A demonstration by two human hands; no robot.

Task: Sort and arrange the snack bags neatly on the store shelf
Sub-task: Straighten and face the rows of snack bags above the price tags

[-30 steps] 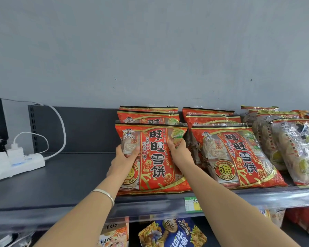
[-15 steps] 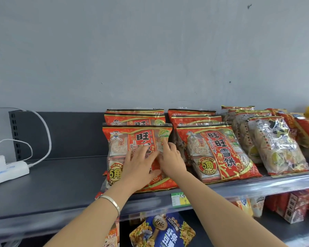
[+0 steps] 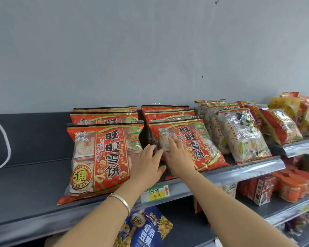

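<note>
2 stacks of red snack bags on the top shelf point(image 3: 25, 184), side by side, leaning back, with a narrow gap between them.
- Left stack: 3 bags; the left front bag point(image 3: 100, 157) stands at the shelf edge.
- Right stack: the right front bag point(image 3: 191, 143) plus top edges behind it; exact count unclear.
- Left hand point(image 3: 148, 166): fingers straight and slightly spread, over the gap and beside the left front bag's right edge; gripping nothing. 1 bracelet point(image 3: 121, 200) on that wrist.
- Right hand point(image 3: 177, 157): flat on the right front bag's lower left, fingers straight and close together, not curled round it.
- Further right: a silver bag point(image 3: 243, 136) fronts another stack.
- 1 price tag point(image 3: 155, 193) on the shelf rail below the hands.
- 1 white cable point(image 3: 5, 139) at far left.
</note>
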